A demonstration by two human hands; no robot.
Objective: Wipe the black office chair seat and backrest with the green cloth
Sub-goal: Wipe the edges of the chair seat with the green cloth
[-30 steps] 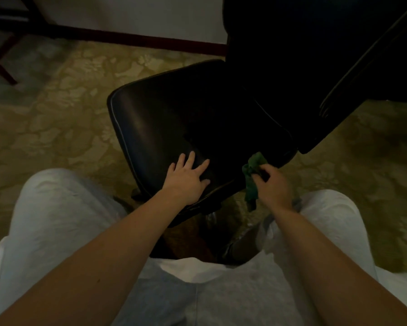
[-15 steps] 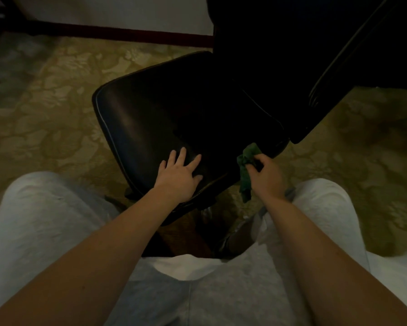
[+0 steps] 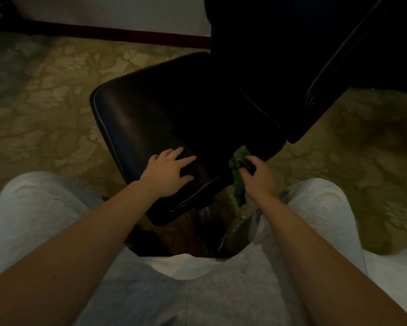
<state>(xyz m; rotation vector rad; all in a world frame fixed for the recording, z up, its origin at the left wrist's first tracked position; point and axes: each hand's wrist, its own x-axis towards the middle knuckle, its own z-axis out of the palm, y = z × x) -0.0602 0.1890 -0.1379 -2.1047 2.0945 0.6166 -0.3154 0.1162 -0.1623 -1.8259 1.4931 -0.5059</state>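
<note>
Braces spread left hand [image 3: 168, 175] flat on seat [image 3: 150, 118]. Pinches bunched cloth [image 3: 239, 170] in right hand [image 3: 256, 176] at seat's near-right edge, tail hanging. Looks early; apparently leaves most of seat and all of backrest [image 3: 280, 67] to wipe.

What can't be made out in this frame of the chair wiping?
Head view only.
Backrest: top cut off by the upper edge, surface lost in shadow.
Chair base: mostly hidden under the seat and the person's legs.
Green cloth: partly covered by the right hand; contact with the seat unclear.
</note>
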